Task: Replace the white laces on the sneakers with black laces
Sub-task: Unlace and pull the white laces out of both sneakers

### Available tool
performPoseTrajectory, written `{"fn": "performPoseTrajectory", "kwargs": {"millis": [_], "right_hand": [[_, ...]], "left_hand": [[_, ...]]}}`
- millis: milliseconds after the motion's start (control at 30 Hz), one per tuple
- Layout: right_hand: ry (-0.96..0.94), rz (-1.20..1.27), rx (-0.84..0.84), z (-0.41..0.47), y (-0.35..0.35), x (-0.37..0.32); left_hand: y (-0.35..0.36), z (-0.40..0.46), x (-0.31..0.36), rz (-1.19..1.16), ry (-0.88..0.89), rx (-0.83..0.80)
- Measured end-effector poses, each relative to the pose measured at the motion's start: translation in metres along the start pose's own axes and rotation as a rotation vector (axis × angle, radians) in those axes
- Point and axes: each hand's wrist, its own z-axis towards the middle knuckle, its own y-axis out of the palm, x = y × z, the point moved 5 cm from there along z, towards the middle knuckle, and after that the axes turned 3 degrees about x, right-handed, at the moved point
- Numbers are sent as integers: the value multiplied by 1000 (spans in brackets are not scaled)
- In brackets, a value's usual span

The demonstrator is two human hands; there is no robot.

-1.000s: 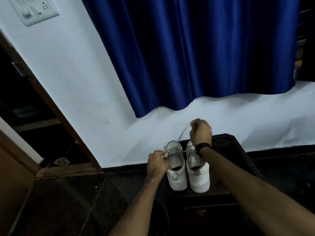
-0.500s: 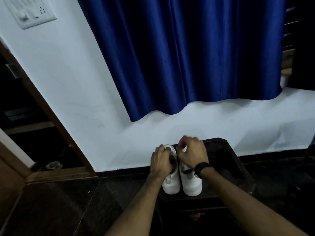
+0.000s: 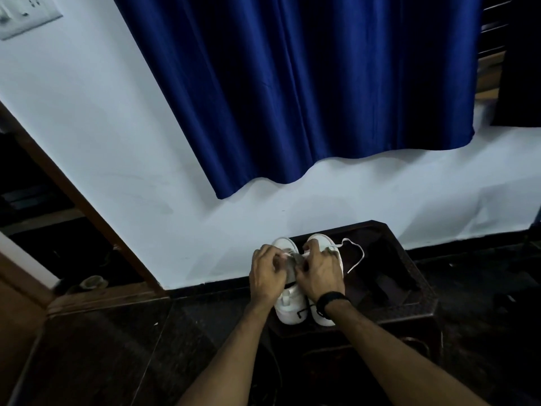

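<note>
Hands — left [image 3: 268, 272], right [image 3: 319, 273] — grip curled over sneakers [image 3: 289, 309]; white lace [image 3: 355, 253] trails right.

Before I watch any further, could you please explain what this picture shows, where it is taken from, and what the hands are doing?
No machine here: a camera worn on a person's head looks down at their own bare arms. Two white sneakers stand side by side on a dark wooden stand against the wall. The left hand and the right hand, which wears a black wristband, work with curled fingers at the lacing. A loose white lace trails to the right. What exactly each hand pinches is too blurred to tell.
</note>
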Motion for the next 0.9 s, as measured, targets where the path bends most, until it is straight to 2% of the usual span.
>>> {"fn": "performPoseTrajectory", "kwargs": {"millis": [100,167,200,233,300,333,367,400,467,500,567,633,667,700,733,800,833,900], "right_hand": [[27,1,2,0,1,0],[40,2,14,0,-1,-2],[46,11,34,-1,-3,-3],[51,20,55,-2,-5,-3],[64,9,62,-3,-8,-4],[71,-11,54,-3,-7,-4],[80,-36,36,-2,-6,-4],[90,-61,14,-2,-4,-3],[92,-103,-17,-1,-2,-1],[90,-117,-23,-1,-2,-2],[81,-135,-33,-1,-4,-4],[75,-145,-24,-2,-5,-4],[81,-154,-24,-2,-5,-4],[86,-164,-23,-1,-5,-4],[88,-170,-23,-1,-4,-4],[85,-177,-32,-1,-4,-6],[82,-180,-37,0,-4,-5],[73,-193,-40,0,-3,-5]], "left_hand": [[4,19,1,110,-42,-314],[2,33,-1,180,-103,-439],[-1,37,-1,92,-182,-437],[-5,41,-1,-94,-293,-383],[-16,43,-3,-578,-592,-187],[-21,43,-6,-710,-692,-142],[-26,43,-9,-730,-721,-155],[-31,41,-12,-631,-705,-224],[-39,37,-12,-364,-590,-406],[-43,37,-10,-343,-543,-428],[-55,44,-15,-565,-581,-296],[-65,48,-26,-888,-723,-56],[-67,47,-34,-955,-797,37],[-68,43,-41,-916,-862,88],[-69,38,-47,-766,-903,91],[-71,28,-56,-241,-856,58],[-71,26,-53,-24,-736,62],[-64,29,-31,108,-357,49]]}}
